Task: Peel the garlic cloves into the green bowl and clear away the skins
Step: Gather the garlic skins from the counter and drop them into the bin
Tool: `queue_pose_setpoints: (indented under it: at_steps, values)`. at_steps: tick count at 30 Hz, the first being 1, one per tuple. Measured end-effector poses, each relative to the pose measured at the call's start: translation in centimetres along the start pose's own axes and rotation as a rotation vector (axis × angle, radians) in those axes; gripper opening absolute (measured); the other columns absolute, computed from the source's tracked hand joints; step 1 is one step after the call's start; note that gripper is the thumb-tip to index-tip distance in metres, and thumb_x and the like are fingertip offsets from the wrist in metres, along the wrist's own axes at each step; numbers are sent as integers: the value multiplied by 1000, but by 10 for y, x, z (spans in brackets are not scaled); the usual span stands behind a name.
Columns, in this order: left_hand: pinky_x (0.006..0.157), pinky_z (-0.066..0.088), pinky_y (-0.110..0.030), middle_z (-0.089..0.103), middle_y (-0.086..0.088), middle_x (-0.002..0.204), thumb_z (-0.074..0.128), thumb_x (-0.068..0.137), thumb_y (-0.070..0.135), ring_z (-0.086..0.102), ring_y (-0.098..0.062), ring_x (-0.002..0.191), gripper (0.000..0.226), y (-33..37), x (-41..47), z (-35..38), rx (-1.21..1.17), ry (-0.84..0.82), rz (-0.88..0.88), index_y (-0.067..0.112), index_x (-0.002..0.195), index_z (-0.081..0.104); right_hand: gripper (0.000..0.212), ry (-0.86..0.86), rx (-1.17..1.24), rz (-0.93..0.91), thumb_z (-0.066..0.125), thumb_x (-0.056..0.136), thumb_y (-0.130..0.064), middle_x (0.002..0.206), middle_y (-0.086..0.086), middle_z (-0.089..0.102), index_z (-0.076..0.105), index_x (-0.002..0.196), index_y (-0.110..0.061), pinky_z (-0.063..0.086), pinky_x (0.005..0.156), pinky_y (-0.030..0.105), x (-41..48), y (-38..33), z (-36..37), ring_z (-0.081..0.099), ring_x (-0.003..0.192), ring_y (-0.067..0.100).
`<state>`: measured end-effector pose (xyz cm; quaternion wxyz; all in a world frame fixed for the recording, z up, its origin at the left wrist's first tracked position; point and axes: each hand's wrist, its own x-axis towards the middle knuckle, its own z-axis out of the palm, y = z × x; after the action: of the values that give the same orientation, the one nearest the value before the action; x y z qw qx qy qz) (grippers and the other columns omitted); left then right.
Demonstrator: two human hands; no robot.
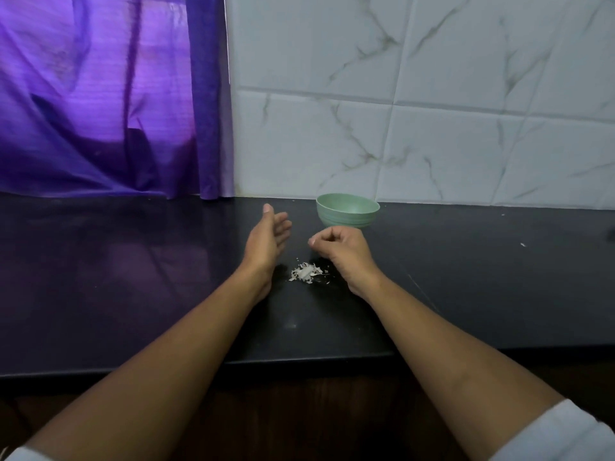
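Observation:
A small green bowl (pixel 347 210) stands on the black counter (pixel 133 277) near the tiled wall; its inside is hidden from this angle. A little heap of pale garlic skins (pixel 307 273) lies on the counter between my wrists. My left hand (pixel 268 237) is held above the counter left of the bowl, palm turned inward, fingers straight and relaxed, holding nothing. My right hand (pixel 342 249) hovers just in front of the bowl with its fingers curled into a loose fist; I cannot see whether anything is inside it.
A purple curtain (pixel 109 94) hangs at the back left, down to the counter. White marble-pattern tiles (pixel 432 111) cover the wall behind the bowl. A few tiny skin flecks (pixel 523 244) lie on the counter at the right. The counter's front edge (pixel 299 357) runs below my forearms.

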<state>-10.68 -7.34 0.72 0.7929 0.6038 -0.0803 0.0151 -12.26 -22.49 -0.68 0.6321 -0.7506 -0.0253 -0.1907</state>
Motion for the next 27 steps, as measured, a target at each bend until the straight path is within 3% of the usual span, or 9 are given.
queue_pose_setpoints:
  at_steps: [4, 6, 8, 10, 14, 17, 21, 24, 27]
  values:
    - [110, 43, -32, 67, -7, 131, 27, 111, 51, 62, -18, 123, 59, -3, 3, -10, 93, 46, 43, 10, 136, 62, 10, -200, -101, -11, 80, 82, 3, 88, 16, 77, 75, 87, -5, 57, 80, 32, 2, -5, 8, 69, 78, 17]
    - [108, 44, -33, 67, -7, 130, 27, 111, 52, 62, -18, 122, 60, -6, 5, -8, 150, 5, 28, 11, 136, 62, 4, -251, -90, -8, 75, 89, -3, 92, 20, 77, 76, 92, 0, 57, 80, 32, -2, -6, 7, 70, 81, 18]
    - [102, 48, -32, 67, -7, 130, 27, 110, 55, 64, -18, 118, 61, -8, 8, -3, 207, -84, 6, 12, 137, 61, 13, -270, -15, 6, 69, 95, -6, 93, 25, 75, 74, 95, 6, 56, 82, 36, -8, -5, 3, 69, 84, 24]
    - [95, 51, -28, 66, -7, 130, 27, 109, 57, 66, -14, 113, 63, -9, 8, 4, 220, -178, -31, 12, 139, 59, 15, -216, 92, 35, 63, 98, -6, 88, 24, 74, 73, 94, 6, 57, 85, 42, -12, -7, -1, 69, 85, 28]
    - [111, 49, -44, 66, -13, 132, 32, 107, 59, 65, -25, 123, 59, -12, 5, 12, 87, -298, -145, 14, 133, 61, 11, 63, 232, 91, 64, 96, -6, 85, 15, 74, 73, 91, -1, 58, 74, 32, -14, -9, -13, 71, 82, 26]
    - [115, 44, -42, 65, -11, 137, 30, 108, 58, 61, -25, 129, 58, -5, 1, 9, 10, -228, -94, 16, 133, 62, 9, 93, 195, 121, 64, 94, -3, 86, 15, 72, 72, 89, -2, 58, 77, 30, -10, -9, -10, 69, 83, 23]
    - [113, 45, -39, 68, -6, 128, 28, 109, 56, 62, -22, 125, 56, 8, -1, -3, -15, -45, -25, 17, 125, 65, 23, -94, 152, 131, 56, 101, -8, 84, 13, 72, 71, 85, -4, 58, 81, 29, -10, -15, 15, 70, 82, 21]
    - [109, 47, -37, 70, -1, 117, 28, 110, 56, 64, -20, 119, 55, 6, -4, -7, 25, -24, -36, 18, 120, 66, 30, -178, 142, 119, 51, 105, -13, 83, 12, 73, 71, 84, -5, 58, 83, 31, -14, -18, 20, 72, 83, 21]
    - [101, 48, -31, 70, -2, 116, 27, 110, 55, 66, -15, 110, 58, 4, -7, -5, 56, -50, -45, 15, 126, 65, 30, -224, 284, 150, 48, 106, -10, 86, 15, 73, 70, 87, -3, 59, 86, 37, -17, -18, 13, 74, 88, 29]
